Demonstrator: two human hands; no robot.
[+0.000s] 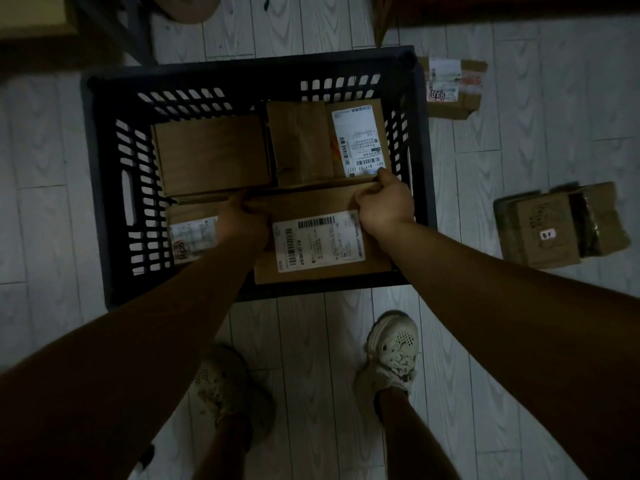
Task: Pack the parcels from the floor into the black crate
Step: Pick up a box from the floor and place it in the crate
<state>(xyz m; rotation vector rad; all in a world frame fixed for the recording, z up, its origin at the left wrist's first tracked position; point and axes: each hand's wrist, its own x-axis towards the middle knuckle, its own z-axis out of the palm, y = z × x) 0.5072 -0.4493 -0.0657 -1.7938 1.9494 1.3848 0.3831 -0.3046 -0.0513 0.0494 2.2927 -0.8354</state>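
Left hand (242,220) and right hand (382,202), fingers closed on the far edge of a labelled parcel (318,237), seat it flat in the black crate (104,188) beside others, saving space.

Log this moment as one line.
both hands: left hand, right hand grip labelled parcel | in black crate | floor parcels remain

Dim frame, several things hidden or clipped.
Left hand (244,218) fingers hidden behind parcel (322,237) edge; label (192,239) print unreadable, half covered by forearm; brown furniture (502,8) cut by top edge; both arms clipped at frame bottom.
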